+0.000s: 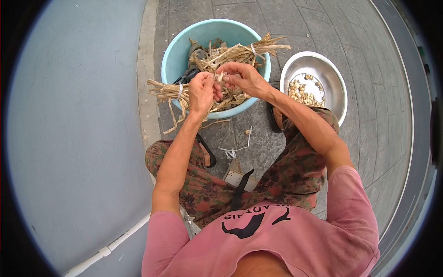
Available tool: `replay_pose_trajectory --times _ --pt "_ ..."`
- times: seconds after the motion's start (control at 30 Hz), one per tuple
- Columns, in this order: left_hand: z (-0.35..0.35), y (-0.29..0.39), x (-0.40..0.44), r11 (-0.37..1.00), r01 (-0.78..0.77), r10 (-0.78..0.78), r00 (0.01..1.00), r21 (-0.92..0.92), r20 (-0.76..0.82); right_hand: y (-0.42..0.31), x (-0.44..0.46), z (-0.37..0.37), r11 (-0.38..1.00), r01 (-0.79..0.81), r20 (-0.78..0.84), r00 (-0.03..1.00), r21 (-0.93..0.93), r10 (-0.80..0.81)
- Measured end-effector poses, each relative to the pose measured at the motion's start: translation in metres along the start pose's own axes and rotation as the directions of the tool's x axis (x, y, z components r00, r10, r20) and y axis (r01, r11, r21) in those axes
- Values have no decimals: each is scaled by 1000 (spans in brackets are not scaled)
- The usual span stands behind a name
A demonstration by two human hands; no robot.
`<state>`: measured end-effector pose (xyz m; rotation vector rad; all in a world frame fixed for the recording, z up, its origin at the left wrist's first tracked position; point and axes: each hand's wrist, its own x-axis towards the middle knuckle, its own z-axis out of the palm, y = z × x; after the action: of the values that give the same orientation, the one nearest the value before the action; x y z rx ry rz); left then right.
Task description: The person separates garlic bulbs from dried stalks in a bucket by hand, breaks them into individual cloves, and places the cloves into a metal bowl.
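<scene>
Over the light blue tub [251, 33], my left hand [202, 92] and my right hand [244, 79] meet with fingertips pinched around a small pale garlic piece [220, 78]. Bundles of dried garlic stalks [235, 54] fill much of the tub, one tied with a white strip at the upper right. Another tied bundle [173, 91] hangs over the tub's left rim, beside my left hand. A metal basin [337, 85] to the right of my right hand holds many loose cloves [302, 94].
A white string [235, 150] and a small bit lie on the grey paved floor [369, 106] between my feet. A blue-grey wall [78, 115] stands at the left, with a white pipe [106, 250] low along it. My knees flank the floor below the tub.
</scene>
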<state>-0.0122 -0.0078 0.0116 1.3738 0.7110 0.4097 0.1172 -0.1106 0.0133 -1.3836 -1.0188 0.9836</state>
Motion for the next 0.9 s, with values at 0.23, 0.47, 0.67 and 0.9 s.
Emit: replay_pose_trajectory --times 0.23,0.47,0.67,0.9 --pt "4 1 -1 983 -133 145 985 -126 98 5 1 -3 972 -7 -63 998 235 22" --pt "5 7 -5 981 -196 196 979 -3 -61 10 3 -4 933 -127 113 989 338 94" --pt "7 12 -8 982 -184 185 982 45 -32 8 -1 -1 894 -124 139 988 430 70" --pt "8 9 -6 982 -149 153 988 -116 23 13 2 -10 896 -194 104 981 400 166"
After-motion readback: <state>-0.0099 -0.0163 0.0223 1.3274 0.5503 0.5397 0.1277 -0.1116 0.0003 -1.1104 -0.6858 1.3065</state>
